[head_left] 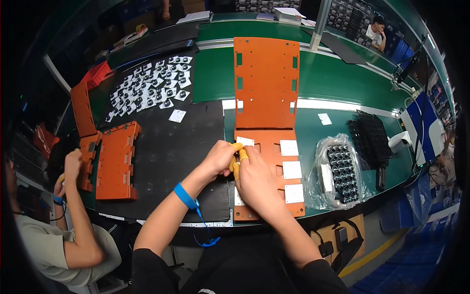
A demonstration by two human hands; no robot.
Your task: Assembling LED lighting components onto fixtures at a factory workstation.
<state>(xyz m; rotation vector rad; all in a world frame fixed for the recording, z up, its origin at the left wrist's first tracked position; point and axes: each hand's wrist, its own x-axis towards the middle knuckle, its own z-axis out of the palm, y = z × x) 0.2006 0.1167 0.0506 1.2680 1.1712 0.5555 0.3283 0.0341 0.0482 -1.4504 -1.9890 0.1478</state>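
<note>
My left hand [223,156] and my right hand [255,177] meet over the left column of an open orange fixture [264,193]. Yellow finger cots cover some fingertips, and the fingers of both hands are pinched together. Whatever is between them is hidden. Just beyond the fingertips lies a white square board [246,141]; another white board [238,197] shows partly beneath my right hand. Three more white boards, one of them the middle board [292,170], sit in the fixture's right column. The fixture's orange lid [266,83] stands raised at the far side.
On the black mat [183,147] lie a loose white board [177,115] and many white pieces with black round parts [152,83]. At right are a bagged tray of black round parts [342,171] and black trays [369,139]. A co-worker's arm [73,196] works beside another orange fixture [117,161] at left.
</note>
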